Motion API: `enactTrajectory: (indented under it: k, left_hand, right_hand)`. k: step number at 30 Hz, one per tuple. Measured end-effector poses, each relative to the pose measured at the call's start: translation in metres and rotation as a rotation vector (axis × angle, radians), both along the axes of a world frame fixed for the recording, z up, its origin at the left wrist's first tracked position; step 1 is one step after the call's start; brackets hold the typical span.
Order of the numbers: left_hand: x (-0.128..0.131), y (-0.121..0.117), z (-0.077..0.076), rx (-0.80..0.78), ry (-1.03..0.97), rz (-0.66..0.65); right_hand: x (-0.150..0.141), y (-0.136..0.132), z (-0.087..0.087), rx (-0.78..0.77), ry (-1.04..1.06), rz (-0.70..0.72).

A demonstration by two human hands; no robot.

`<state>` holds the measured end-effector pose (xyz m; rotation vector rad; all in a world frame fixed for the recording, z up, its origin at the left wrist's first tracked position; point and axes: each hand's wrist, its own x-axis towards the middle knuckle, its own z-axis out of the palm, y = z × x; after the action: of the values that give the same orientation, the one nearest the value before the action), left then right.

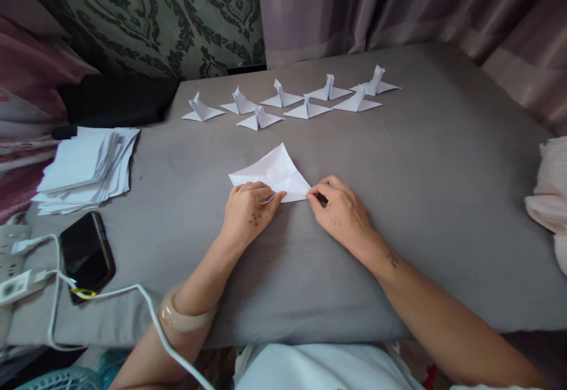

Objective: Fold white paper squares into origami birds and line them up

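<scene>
A creased white sheet of paper lies in front of me, one corner pointing away and its surface marked by fold lines. My left hand grips the near left edge, its thumb and fingers closed on the paper and covering part of that edge. At the right corner, my right hand pinches the tip between thumb and forefinger. Beyond the sheet stand several folded paper cranes in two loose rows, their wings spread on the cloth.
On the left sit a stack of white paper sheets, a black phone and a power strip. A white cable crosses my left forearm. Black fabric lies at the back left; pinkish cloth is at the right edge.
</scene>
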<state>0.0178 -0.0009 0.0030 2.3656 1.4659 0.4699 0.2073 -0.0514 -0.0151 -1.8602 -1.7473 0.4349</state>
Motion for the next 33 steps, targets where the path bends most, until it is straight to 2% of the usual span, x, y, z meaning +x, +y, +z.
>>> enactTrajectory:
  k: [5,15,19,26,33]
  left_hand:
    - [0.005,0.0,0.001,0.011,0.034,0.05]
    - [0.013,0.002,0.004,-0.039,0.188,0.004]
    - [0.014,0.003,0.004,-0.036,0.184,0.016]
    - [0.014,0.002,0.003,-0.037,0.167,0.029]
    - [0.015,0.003,0.004,-0.056,0.157,0.033]
  right_hand:
    - [0.0,0.0,0.001,0.004,0.001,-0.004]
    - [0.016,0.005,0.004,-0.134,0.135,0.05]
    - [0.022,0.006,0.004,-0.145,0.169,0.093]
    - [0.014,0.006,0.005,-0.131,0.095,0.025]
    - [0.025,0.007,0.005,-0.143,0.106,0.119]
